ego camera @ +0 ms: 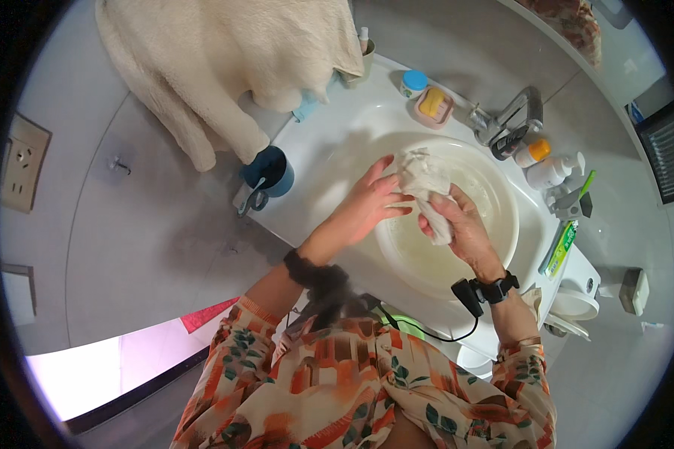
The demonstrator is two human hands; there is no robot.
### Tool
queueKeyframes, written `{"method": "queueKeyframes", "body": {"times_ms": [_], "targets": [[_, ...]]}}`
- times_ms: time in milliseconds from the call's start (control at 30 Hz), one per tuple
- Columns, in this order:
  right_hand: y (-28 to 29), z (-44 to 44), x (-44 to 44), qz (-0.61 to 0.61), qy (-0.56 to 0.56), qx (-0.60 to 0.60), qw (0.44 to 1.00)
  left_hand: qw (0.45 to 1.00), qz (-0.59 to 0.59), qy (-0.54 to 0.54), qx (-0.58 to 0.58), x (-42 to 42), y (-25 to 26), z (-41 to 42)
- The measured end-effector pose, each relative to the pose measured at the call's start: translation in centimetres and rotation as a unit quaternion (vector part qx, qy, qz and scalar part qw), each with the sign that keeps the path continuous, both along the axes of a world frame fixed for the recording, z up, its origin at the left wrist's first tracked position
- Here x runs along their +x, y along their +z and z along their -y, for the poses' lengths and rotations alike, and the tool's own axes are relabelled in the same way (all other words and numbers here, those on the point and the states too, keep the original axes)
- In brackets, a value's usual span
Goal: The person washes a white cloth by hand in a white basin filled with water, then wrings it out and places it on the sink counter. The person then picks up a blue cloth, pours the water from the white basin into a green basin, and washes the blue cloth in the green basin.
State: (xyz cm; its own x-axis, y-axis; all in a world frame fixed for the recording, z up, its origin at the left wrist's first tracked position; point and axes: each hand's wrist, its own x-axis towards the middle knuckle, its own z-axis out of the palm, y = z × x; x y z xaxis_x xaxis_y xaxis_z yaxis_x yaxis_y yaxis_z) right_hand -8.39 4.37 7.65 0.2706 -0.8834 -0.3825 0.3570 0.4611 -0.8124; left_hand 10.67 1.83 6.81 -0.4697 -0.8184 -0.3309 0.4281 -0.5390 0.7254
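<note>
A crumpled white cloth is bunched above a white plastic basin. Gripping its lower part is my right hand, with a black strap and device on the wrist. My left hand is spread at the cloth's left side, fingers apart; whether a fingertip touches the fabric I cannot tell. Cloudy water lies in the basin, with some bubbles at its right side. The basin sits in a white washbasin.
Behind the basin stand a chrome faucet, a soap dish with yellow soap, a blue-lidded jar and a pump bottle. A toothpaste tube lies right. A blue mug and hanging cream towel are left.
</note>
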Motion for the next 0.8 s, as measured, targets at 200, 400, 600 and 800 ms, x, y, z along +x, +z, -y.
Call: {"method": "queueKeyframes", "body": {"times_ms": [200, 400, 600, 800], "targets": [[0.3, 0.7, 3.5, -0.180, 0.162, -0.145, 0.959, 0.998, -0.028, 0.047, -0.031, 2.4, -1.9, -0.5], [-3.0, 7.7, 3.8, -0.441, 0.094, -0.468, 0.760, 0.985, 0.092, 0.144, -0.025, 5.6, -3.1, -1.2], [-7.9, 19.9, 6.5, -0.618, 0.093, -0.427, 0.653, 0.977, 0.169, 0.127, -0.003, 8.3, -5.6, -1.3], [-9.8, 25.5, 9.8, -0.689, 0.101, -0.336, 0.634, 0.975, 0.144, 0.168, 0.023, 9.2, -7.9, -1.3]]}}
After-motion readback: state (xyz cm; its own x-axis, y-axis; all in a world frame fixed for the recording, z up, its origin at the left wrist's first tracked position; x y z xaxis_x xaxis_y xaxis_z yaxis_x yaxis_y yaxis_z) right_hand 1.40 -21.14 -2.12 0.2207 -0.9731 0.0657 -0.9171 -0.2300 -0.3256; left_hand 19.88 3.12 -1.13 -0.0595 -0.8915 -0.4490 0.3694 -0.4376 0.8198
